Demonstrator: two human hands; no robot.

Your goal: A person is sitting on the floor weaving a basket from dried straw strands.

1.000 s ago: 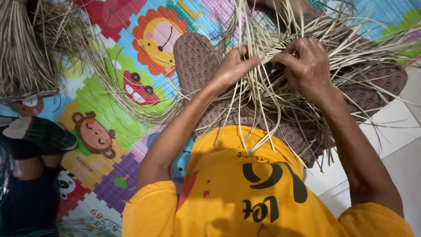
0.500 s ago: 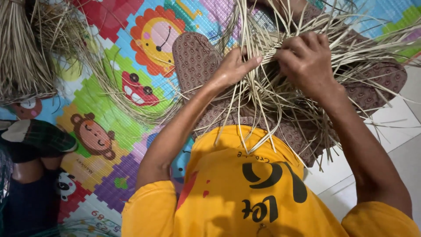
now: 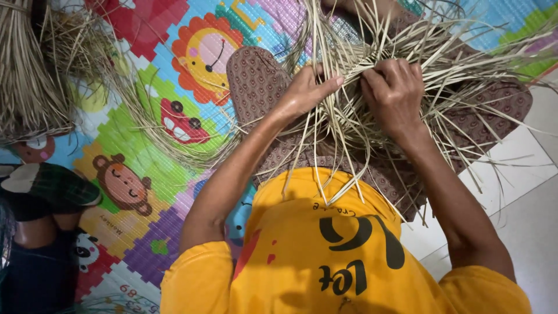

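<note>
A loose bundle of pale dried straw strips (image 3: 349,125) lies across my lap, over a brown patterned skirt (image 3: 258,78). My left hand (image 3: 305,90) pinches a few strips between thumb and fingers at the bundle's left side. My right hand (image 3: 395,93) is clenched around a thick bunch of strips just to the right. The two hands are close together, a few strips hanging down between them onto my yellow shirt (image 3: 325,256).
A colourful foam play mat (image 3: 145,151) with cartoon animals covers the floor at left. A large pile of dried straw (image 3: 29,70) sits at the upper left. Another person's limb in dark clothing (image 3: 35,232) is at the lower left. White floor tiles (image 3: 523,192) lie at right.
Both hands have shifted slightly upward and closer together on the straw; the right hand has tightened its grip on the bunch.
</note>
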